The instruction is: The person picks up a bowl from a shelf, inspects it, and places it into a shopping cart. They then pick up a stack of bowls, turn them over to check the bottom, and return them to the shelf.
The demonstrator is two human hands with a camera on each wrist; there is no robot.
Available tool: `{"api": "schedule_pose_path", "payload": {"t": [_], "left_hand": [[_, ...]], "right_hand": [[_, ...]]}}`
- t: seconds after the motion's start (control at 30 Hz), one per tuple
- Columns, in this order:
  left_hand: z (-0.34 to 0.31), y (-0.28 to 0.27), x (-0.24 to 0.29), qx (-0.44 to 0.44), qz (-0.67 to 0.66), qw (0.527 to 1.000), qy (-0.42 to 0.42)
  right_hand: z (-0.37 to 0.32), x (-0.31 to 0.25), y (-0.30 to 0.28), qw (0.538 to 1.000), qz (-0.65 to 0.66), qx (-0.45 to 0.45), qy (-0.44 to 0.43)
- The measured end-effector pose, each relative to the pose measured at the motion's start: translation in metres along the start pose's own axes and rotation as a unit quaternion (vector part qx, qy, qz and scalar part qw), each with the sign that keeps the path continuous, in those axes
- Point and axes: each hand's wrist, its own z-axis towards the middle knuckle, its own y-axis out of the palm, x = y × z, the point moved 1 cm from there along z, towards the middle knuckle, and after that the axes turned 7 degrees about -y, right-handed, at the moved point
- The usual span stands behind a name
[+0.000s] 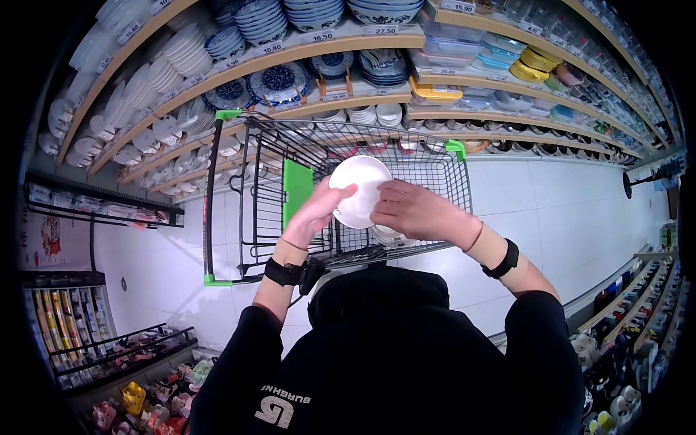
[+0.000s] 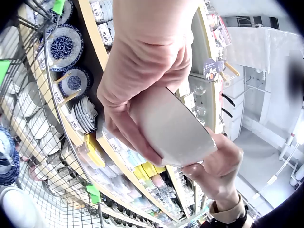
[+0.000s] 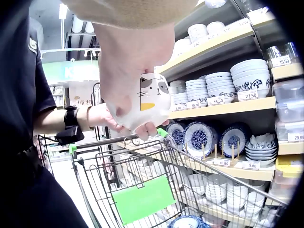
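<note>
A white bowl (image 1: 360, 190) is held up over the shopping cart (image 1: 428, 174), its hollow towards the head camera. My left hand (image 1: 319, 206) grips its near left side, thumb over the rim and fingers spread beneath, as the left wrist view also shows. From the other side my right hand (image 1: 420, 214) pinches the rim between thumb and fingers. The right wrist view shows a cat face with a yellow patch printed on the outside of the bowl (image 3: 154, 92). White dishes (image 1: 388, 235) sit in the cart below my right hand, partly covered by it.
Shelves with blue-patterned bowls (image 1: 257, 22), blue plates (image 1: 279, 83) and white dishes (image 1: 185, 51) rise beyond the cart. Plastic containers (image 1: 449, 43) fill the shelves farther right. A green panel (image 1: 297, 192) hangs inside the cart's handle end. Shoes (image 1: 134, 399) lie on racks behind me.
</note>
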Motion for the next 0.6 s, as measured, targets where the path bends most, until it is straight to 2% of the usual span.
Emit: {"api": "schedule_pose_path", "payload": {"t": [0.07,0.1,0.2,0.27,0.33,0.37,0.47,0.57,0.6], "left_hand": [[-0.002,0.0,0.006,-0.012,0.02,1.0,-0.01],[-0.003,0.0,0.009,-0.019,0.03,0.999,-0.014],[-0.002,0.003,0.013,-0.066,-0.118,0.991,-0.011],[0.001,0.007,0.008,-0.063,-0.176,0.982,0.034],[-0.001,0.012,0.004,-0.072,-0.244,0.965,0.065],[0.0,0.016,0.004,-0.15,-0.259,0.946,0.12],[-0.009,0.03,0.001,-0.133,-0.289,0.925,0.206],[-0.01,0.037,-0.008,-0.101,-0.224,0.937,0.249],[-0.008,0.037,-0.012,-0.093,-0.212,0.939,0.256]], "right_hand": [[0.002,-0.002,0.004,0.998,0.041,-0.042,0.009],[0.002,-0.002,0.002,0.998,0.047,-0.029,0.019],[0.003,-0.001,-0.001,0.996,0.077,0.014,0.04],[0.003,0.001,0.0,0.991,0.112,0.049,0.048],[0.006,0.001,0.0,0.973,0.179,0.101,0.106],[0.007,0.002,0.0,0.96,0.211,0.127,0.136],[0.011,0.006,-0.002,0.932,0.252,0.196,0.171],[0.019,0.012,-0.017,0.869,0.379,0.142,0.286],[0.022,0.012,-0.017,0.863,0.384,0.136,0.298]]}}
